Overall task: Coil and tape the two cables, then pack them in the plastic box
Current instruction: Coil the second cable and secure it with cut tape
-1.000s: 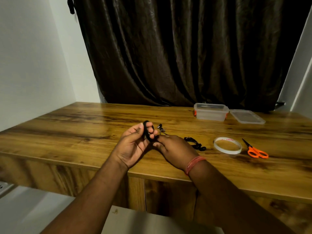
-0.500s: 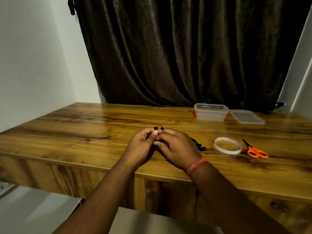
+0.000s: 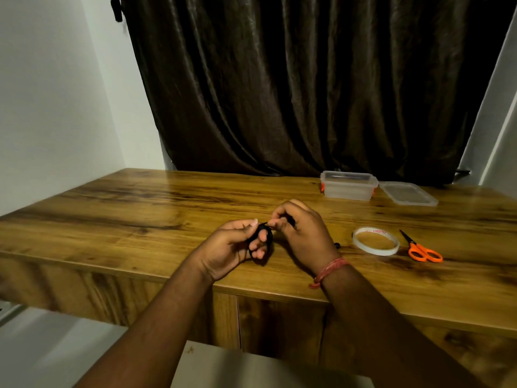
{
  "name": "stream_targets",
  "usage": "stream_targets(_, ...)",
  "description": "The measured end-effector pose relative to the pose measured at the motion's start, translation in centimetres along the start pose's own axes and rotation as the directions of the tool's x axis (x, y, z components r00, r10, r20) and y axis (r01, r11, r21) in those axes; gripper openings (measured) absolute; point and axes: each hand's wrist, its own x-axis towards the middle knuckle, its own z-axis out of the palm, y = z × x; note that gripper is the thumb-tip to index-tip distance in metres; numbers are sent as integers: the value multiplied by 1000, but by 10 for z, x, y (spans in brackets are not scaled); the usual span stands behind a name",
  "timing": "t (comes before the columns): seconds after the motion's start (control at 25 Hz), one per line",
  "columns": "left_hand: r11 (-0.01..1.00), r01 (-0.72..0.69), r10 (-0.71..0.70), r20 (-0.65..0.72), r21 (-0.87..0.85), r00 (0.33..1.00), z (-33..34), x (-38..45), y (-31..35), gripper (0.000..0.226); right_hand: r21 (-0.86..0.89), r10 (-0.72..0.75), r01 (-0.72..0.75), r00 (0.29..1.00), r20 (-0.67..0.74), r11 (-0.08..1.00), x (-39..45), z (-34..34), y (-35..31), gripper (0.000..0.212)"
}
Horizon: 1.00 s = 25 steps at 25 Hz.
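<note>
Black cable coil (image 3: pixel 261 240) up off the table (image 3: pixel 140 208), wrapped round left hand (image 3: pixel 233 247) fingers, prob. to keep loops same size. Right hand (image 3: pixel 300 232) closed on cable's free end, pinched just right of coil, likely feeding last turn. Second cable (image 3: pixel 337 245) barely peeking out behind right wrist, rest hidden. Tape roll (image 3: pixel 375 241) & orange scissors (image 3: pixel 421 249) parked to the right, ready for taping; plastic box (image 3: pixel 348 186) open at far right, lid (image 3: pixel 408 194) beside it. Vs. 0.5 s ago: hands apart now, coil back in view, right hand shifted further right.
</note>
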Motion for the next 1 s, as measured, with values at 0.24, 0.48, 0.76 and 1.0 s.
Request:
stream_targets(0.24, 914, -191, 155, -126, -358, 980, -10, -1, 8, 19, -193, 37, 38, 927, 373, 980, -7, 18, -2, 11)
stream_targets(0.48, 896, -342, 201, -426, -284, 882, -11, 10, 6, 24, -276, -14, 116, 938, 347, 954, -9, 15, -9, 13)
stream_targets(0.76, 978, -203, 200, -463, 44, 864, -4, 18, -7, 20, -184, -65, 108, 972, 227, 977, -10, 11, -12, 7)
stream_targets(1.0, 957, -37, 121, -280, 288, 952, 3, 15, -14, 32, -111, -31, 43, 994, 109, 993, -9, 1, -14, 2)
